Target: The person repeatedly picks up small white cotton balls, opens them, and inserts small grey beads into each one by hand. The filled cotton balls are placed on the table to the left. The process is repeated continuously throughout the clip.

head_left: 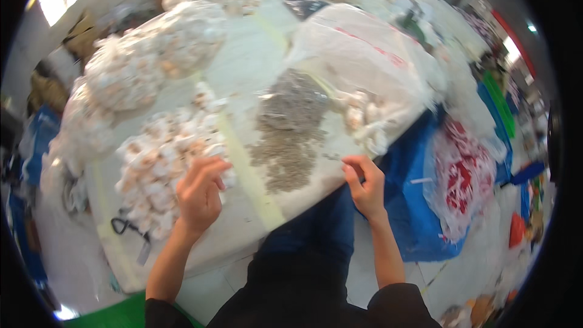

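Observation:
My left hand (201,193) is curled at the right edge of a pile of small white and tan soft pieces (161,161); a bit of white shows by its fingers, too blurred to name. Thumb and forefinger of my right hand (366,187) are drawn together near the table's front edge, and whatever they hold is too small to see. Between the hands lies a spread of tiny grey-brown pieces (286,161), spilling from a clear bag of the same pieces (294,100). More white and tan pieces (361,115) lie at the mouth of a large white plastic bag (370,45).
Clear bags full of white pieces (124,73) line the table's left side. Scissors with black handles (124,226) lie at the near left corner. Right of the table, a bag of red and white pieces (461,173) rests on a blue container (413,218). Yellow tape (252,188) crosses the tabletop.

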`<state>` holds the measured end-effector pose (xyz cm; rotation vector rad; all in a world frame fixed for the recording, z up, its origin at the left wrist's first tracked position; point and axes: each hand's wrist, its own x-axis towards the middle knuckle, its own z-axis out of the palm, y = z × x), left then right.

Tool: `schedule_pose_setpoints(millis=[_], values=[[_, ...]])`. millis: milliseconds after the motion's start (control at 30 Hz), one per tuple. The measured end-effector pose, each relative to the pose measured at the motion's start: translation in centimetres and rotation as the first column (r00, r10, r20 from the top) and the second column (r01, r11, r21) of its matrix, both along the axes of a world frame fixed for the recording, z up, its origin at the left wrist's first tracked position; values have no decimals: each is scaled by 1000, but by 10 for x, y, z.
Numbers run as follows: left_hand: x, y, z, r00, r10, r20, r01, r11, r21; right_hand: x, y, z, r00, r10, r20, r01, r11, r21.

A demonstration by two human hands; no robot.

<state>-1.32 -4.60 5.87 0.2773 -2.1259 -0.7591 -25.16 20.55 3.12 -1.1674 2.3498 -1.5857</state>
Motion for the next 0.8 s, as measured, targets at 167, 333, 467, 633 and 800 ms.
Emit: schedule_pose_setpoints(millis=[167, 333, 467, 633, 800], values=[[-29, 21, -46, 974, -143, 178, 150, 988, -27, -43, -12, 1, 959, -147, -241, 171, 982, 84], [-17, 23, -50, 974, -138, 181, 105, 978, 180, -100, -49, -5, 810, -205, -550, 326, 936, 131], [-18, 25, -42, 981, -150, 126, 129, 978, 164, -136, -74, -7, 667, -93, -739, 358, 911, 208], [-9, 16, -41, 976, -191, 101, 165, 960, 225, -78, -92, 41, 879, -20, -476, 80, 991, 108], [-9, 23, -26, 940, -320, -121, 320, 699, 640, 30, -89, 65, 952, 300, 63, -302, 953, 24]])
